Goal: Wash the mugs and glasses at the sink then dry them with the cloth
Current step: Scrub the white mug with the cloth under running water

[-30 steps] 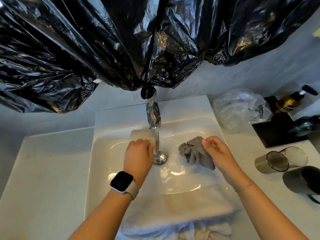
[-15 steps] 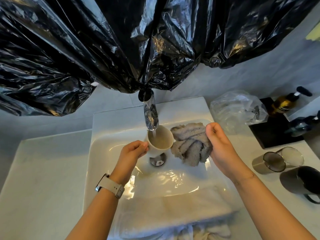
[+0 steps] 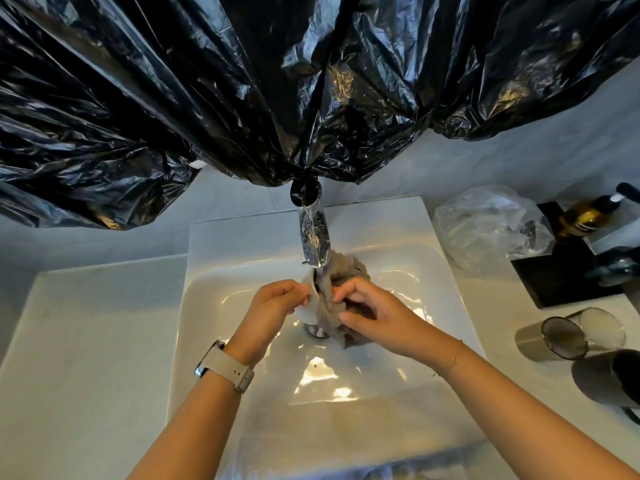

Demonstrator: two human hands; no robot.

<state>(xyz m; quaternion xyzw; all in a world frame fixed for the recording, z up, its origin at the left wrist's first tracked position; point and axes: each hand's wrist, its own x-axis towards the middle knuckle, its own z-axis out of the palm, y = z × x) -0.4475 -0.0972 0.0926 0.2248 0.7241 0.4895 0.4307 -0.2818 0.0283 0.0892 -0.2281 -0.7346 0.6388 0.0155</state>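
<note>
The cloth [image 3: 332, 299] was beside the mug [image 3: 309, 306] before; now the right hand [image 3: 375, 318] grips it against the mug, which the left hand [image 3: 273, 310] pinches under the tap [image 3: 313, 242]. At the bench's [image 3: 86, 341] right edge lie 2 glasses [image 3: 568, 336].

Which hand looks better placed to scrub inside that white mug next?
Probably the right hand: it already pinches the grey cloth at the mug's mouth under the tap, while the left hand grips the white mug to steady it.

Mug [image 3: 308, 304] mostly hidden by left hand [image 3: 268, 311] and cloth [image 3: 337, 289]; dark mug [image 3: 609, 379] cut by right edge; handle possibly out of frame.
</note>
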